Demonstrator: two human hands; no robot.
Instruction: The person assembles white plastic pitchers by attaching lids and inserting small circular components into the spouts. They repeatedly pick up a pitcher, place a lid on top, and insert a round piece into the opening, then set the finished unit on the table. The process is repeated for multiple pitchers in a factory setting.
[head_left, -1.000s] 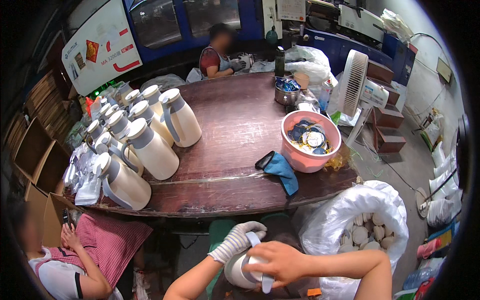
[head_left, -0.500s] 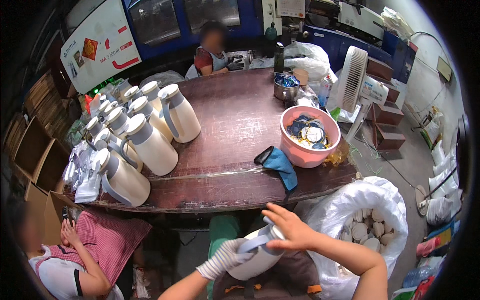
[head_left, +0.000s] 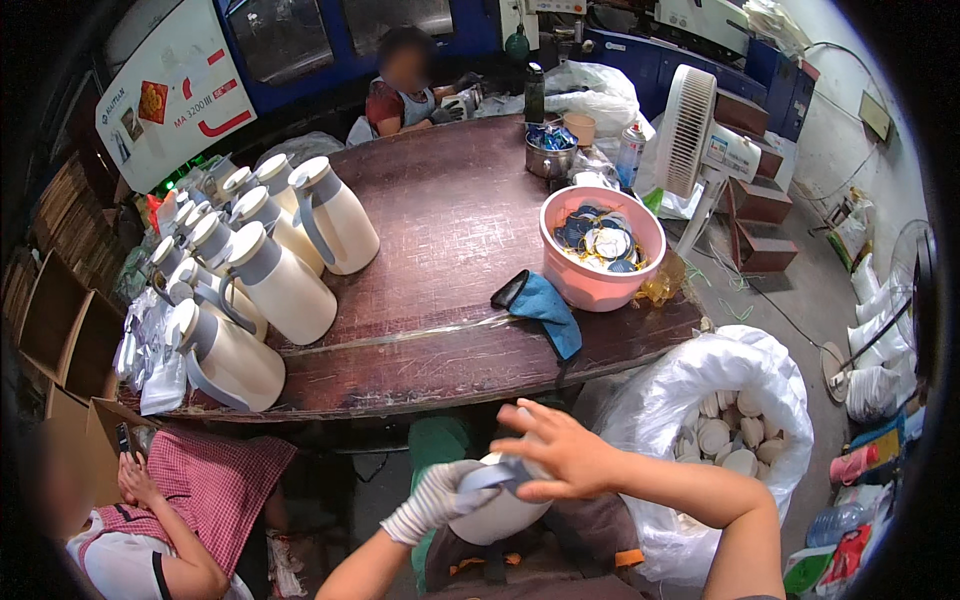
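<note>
A white jug (head_left: 497,512) with a grey top lies tilted on my lap below the table edge. My left hand (head_left: 436,497), in a white knit glove, grips its left side. My bare right hand (head_left: 556,452) rests on the grey top, fingers spread. Several finished white jugs (head_left: 285,282) with grey lids and handles stand in a cluster on the left of the brown table (head_left: 450,240).
A pink basin (head_left: 600,245) of round parts and a blue cloth (head_left: 545,305) sit near the table's right edge. A clear bag of white caps (head_left: 725,430) stands at my right. One person (head_left: 180,500) sits at lower left, another (head_left: 405,85) across the table. A white fan (head_left: 695,140) stands right.
The jug has shifted on my lap from upright to tilted. My right hand moved from its side up onto the grey top, and my gloved left hand slid lower on the body.
</note>
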